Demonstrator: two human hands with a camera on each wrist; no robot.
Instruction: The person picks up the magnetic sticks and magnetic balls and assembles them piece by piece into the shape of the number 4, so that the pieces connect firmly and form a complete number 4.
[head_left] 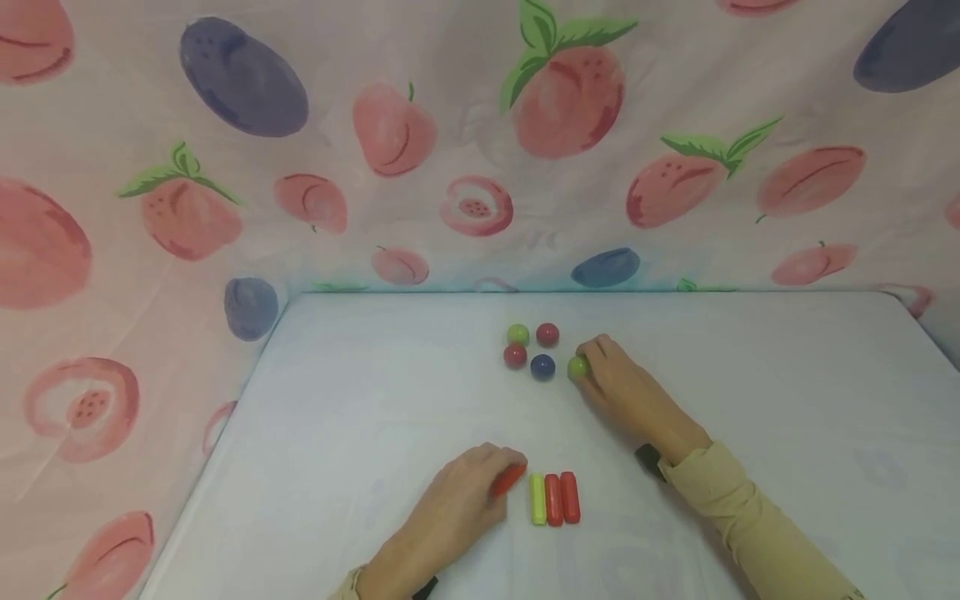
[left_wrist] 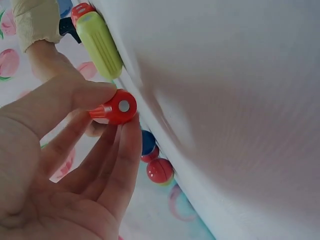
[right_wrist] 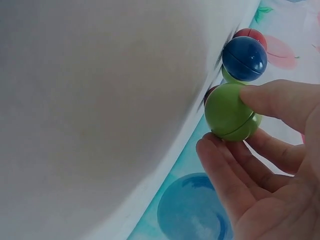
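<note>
Right hand [head_left: 618,379] has green ball [head_left: 576,368] pinched in its fingers [right_wrist: 220,167], just right of blue ball [head_left: 543,367]. Left hand [head_left: 465,492] pinches red stick [head_left: 508,479], front of blue ball. Back edge of counter [head_left: 360,400] runs behind blue ball.

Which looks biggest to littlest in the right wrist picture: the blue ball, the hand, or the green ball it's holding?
1. Right hand
2. Held green ball
3. Blue ball
Green may only look bigger than blue because it's closer.

Grn ball [right_wrist: 227,112], red stick [head_left: 507,480]
</note>
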